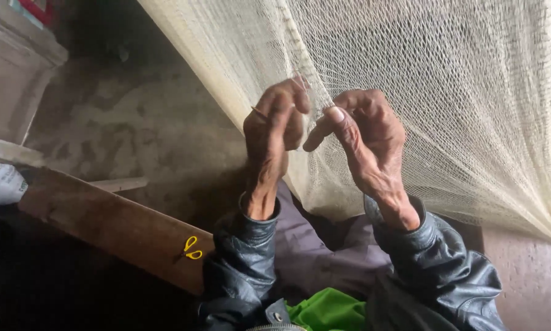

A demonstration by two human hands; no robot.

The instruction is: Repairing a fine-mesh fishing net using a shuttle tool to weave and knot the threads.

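A cream net [447, 104], hanging ahead, is being knotted: mesh is being pinched in the left hand [274, 125] grip and the right hand [364, 132] grip; steady thread tension is being called for.
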